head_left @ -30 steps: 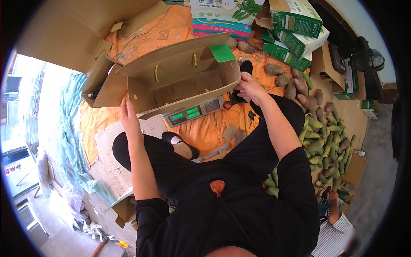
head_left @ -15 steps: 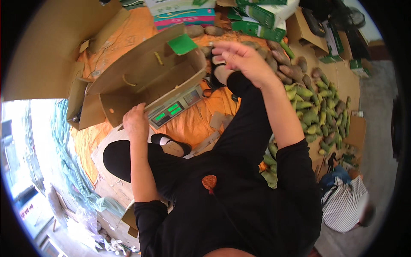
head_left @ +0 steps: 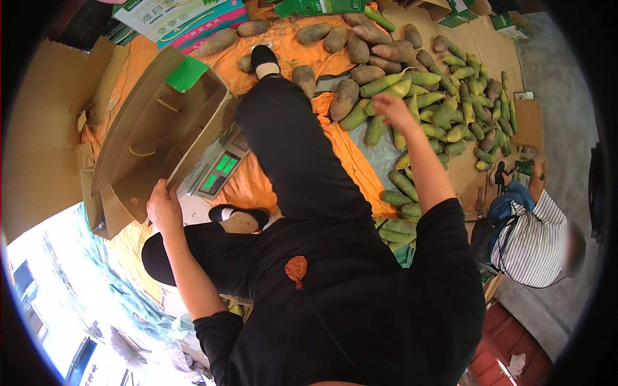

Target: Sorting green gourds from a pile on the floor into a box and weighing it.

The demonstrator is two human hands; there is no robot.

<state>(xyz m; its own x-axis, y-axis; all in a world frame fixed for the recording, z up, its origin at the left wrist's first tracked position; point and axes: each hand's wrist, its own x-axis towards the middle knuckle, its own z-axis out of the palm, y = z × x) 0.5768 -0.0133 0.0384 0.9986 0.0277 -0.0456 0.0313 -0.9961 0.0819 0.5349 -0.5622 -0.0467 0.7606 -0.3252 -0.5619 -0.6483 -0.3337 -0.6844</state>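
Note:
My left hand [head_left: 165, 209] grips the near edge of an open cardboard box [head_left: 145, 170], its fingers closed over the rim. The box is tilted and looks bare inside, with a green patch on its upper edge and yellow cord handles. Under its right side sits a digital scale [head_left: 222, 168] with lit green displays. My right hand [head_left: 394, 110] hangs over the left edge of a pile of green radishes [head_left: 444, 114], fingers loosely bent and nothing visible in them; I cannot tell whether it touches a radish. Large brownish root vegetables [head_left: 344, 100] lie beside the pile.
An orange sheet [head_left: 347, 157] covers the floor around my legs. Printed cartons [head_left: 187, 19] stand at the back left, and a large cardboard box [head_left: 48, 128] rises at the far left. A person in a striped shirt [head_left: 531, 241] is on the right.
My right hand has gone from above my foot to the radishes on the right. The view has shifted right; my left hand remains on the box's edge.

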